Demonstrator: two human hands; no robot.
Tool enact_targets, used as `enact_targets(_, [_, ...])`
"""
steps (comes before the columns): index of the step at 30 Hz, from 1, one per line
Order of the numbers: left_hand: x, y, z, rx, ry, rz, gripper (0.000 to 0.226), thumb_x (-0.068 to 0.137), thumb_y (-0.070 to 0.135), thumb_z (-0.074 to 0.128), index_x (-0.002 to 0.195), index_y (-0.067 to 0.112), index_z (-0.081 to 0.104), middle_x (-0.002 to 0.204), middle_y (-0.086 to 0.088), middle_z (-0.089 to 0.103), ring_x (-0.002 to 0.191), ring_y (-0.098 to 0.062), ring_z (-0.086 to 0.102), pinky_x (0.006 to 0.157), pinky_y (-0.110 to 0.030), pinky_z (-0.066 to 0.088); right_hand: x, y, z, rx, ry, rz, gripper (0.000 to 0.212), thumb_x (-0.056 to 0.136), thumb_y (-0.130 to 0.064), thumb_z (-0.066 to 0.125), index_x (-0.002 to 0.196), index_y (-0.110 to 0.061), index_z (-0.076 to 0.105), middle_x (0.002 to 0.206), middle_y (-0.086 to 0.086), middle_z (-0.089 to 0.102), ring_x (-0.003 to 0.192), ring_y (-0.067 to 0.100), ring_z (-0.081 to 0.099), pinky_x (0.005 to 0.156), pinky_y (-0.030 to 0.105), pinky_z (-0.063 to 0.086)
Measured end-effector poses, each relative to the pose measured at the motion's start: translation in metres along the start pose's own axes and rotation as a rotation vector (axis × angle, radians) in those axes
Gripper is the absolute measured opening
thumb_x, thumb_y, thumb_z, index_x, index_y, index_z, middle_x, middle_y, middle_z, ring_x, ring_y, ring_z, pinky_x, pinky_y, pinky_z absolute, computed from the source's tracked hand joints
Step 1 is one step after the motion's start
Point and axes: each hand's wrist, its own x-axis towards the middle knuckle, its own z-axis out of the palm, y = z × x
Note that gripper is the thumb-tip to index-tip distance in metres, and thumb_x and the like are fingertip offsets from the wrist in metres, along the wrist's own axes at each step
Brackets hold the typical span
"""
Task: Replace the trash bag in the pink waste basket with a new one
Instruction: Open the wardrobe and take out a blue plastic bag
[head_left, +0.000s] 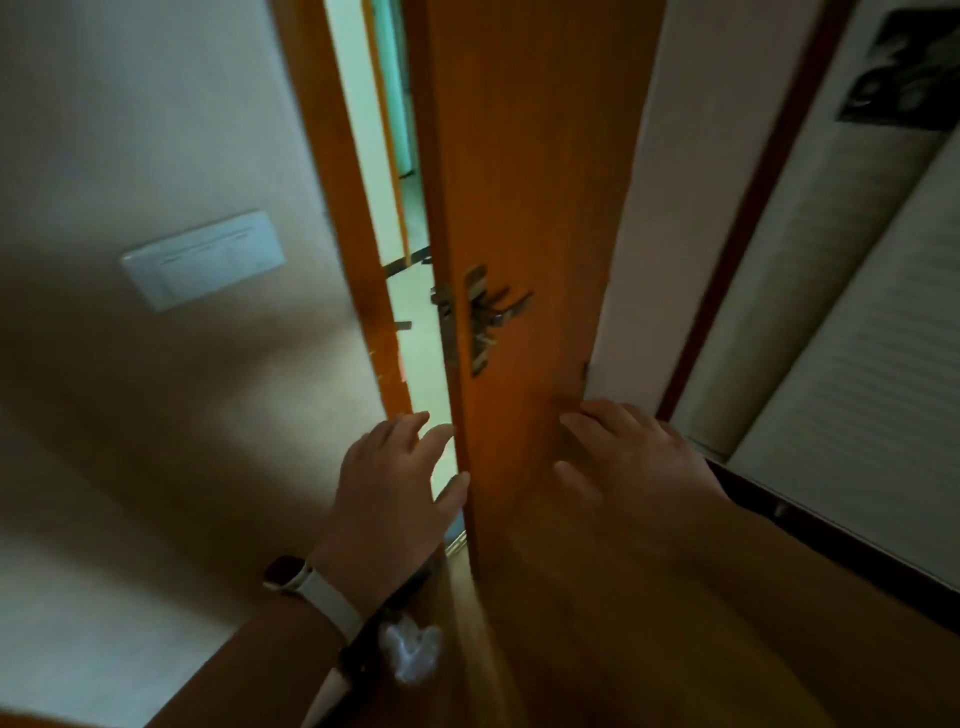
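Note:
An orange wooden door (524, 171) stands ajar in front of me, with a bright gap on its left side. My left hand (400, 483), with a white-strapped watch on the wrist, reaches with straight fingers to the door's free edge below the metal lever handle (488, 312). My right hand (628, 457) lies flat against the door's face, fingers spread. Under my left wrist shows a small crumpled piece of clear plastic (413, 652); what it is I cannot tell. No pink waste basket is in view.
The orange door frame (337, 171) runs up the left of the gap. A white light switch plate (202, 260) sits on the cream wall to the left. A white panel with a dark poster (904, 78) hangs on the right.

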Motion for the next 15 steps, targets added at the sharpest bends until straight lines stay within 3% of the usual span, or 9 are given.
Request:
enact_targets(6, [0.047, 0.099, 0.006, -0.047, -0.054, 0.175, 0.057, 0.09, 0.06, 0.037, 0.14, 0.033, 0.043, 0.147, 0.002, 0.043, 0.137, -0.022, 0.036, 0.109, -0.048, 0.034, -0.055, 0.092, -0.033, -0.018, 0.115, 0.204, 0.052, 0.094, -0.057, 0.031, 0.139, -0.033, 0.04, 0.145, -0.006, 0.039, 0.131, 0.018, 0.04, 0.102, 0.039, 0.038])
enact_targets(15, [0.105, 0.312, 0.044, -0.175, 0.011, 0.439, 0.049, 0.093, 0.047, 0.051, 0.137, 0.028, 0.047, 0.143, 0.004, 0.045, 0.132, -0.018, 0.033, 0.106, -0.039, 0.033, -0.158, 0.271, -0.08, -0.059, 0.196, 0.466, 0.052, 0.095, -0.056, 0.035, 0.141, -0.034, 0.036, 0.15, -0.008, 0.034, 0.135, 0.015, 0.035, 0.106, 0.036, 0.034])
